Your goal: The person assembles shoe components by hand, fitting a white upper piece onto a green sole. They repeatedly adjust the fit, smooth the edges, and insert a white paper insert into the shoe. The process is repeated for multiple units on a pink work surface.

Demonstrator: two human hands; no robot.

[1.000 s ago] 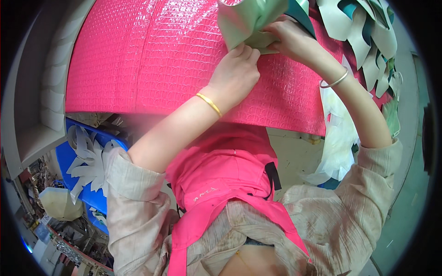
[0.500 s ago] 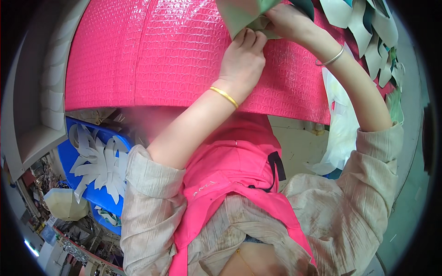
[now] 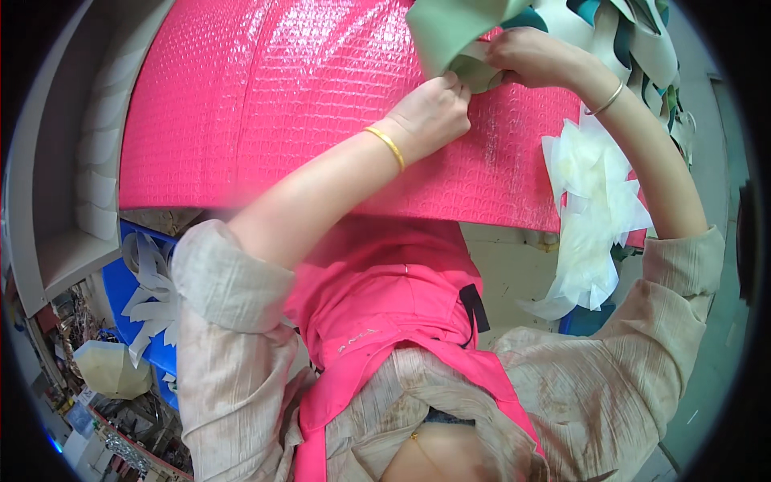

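Over the far part of the pink table, a pale green piece of sheet material [image 3: 462, 36], perhaps leather, is curled and folded at its near edge. My left hand [image 3: 434, 108], with a yellow bangle at the wrist, is closed with its fingertips pinching that near edge. On the other side of the fold, my right hand [image 3: 530, 58], wearing a silver bangle, bends its fingers round the same piece. Part of the right fingers is hidden behind the hand. The sheet's far end runs out of the picture.
A shiny pink embossed cover [image 3: 305, 120] lies over the table. White thin sheets [image 3: 590, 213] hang off its right edge; cut green and white pieces [image 3: 642, 40] are heaped at the far right. To the left stand a grey shelf [image 3: 56, 161] and a blue bin [image 3: 120, 281] with white cut strips.
Both hands and the green piece sit slightly lower and farther right in the picture. The view has shifted too, and more of the white sheets at the right shows.
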